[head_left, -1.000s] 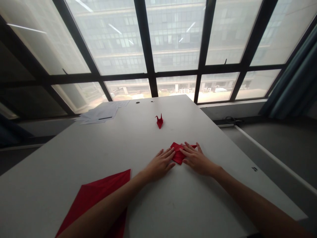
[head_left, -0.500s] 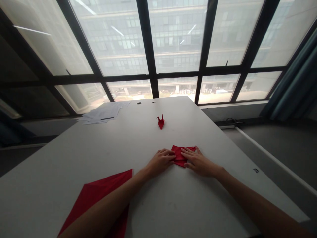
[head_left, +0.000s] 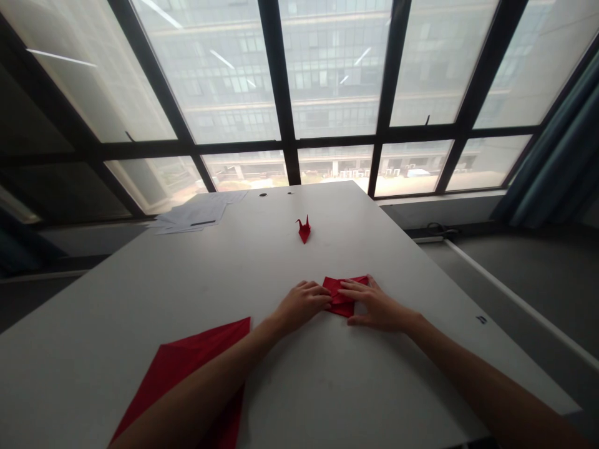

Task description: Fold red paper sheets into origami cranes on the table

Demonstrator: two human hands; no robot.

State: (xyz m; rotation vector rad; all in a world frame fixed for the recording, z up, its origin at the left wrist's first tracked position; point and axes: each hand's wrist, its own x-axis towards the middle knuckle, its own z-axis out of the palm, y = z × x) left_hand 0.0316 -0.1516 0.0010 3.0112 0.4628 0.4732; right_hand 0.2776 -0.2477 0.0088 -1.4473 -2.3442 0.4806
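Observation:
A small folded red paper [head_left: 340, 301] lies on the white table [head_left: 281, 386] between my hands. My left hand [head_left: 305, 302] rests at its left edge, fingers close together and bent over the paper. From the right, my right hand [head_left: 374, 305] lies over the paper's right part, fingers spread, with the thumb apart on the table side. Farther back stands a red paper crane [head_left: 304, 231]. A larger red sheet [head_left: 187, 368] lies at the lower left, partly hidden under my left forearm.
White papers [head_left: 187, 215] with a dark pen [head_left: 203, 223] on them lie at the table's back left. A small dark mark or object [head_left: 482, 320] is near the right edge. Windows stand behind the table.
The small folded paper has shifted slightly left and its lower part has changed shape. My right thumb has moved off the paper, farther from the fingers.

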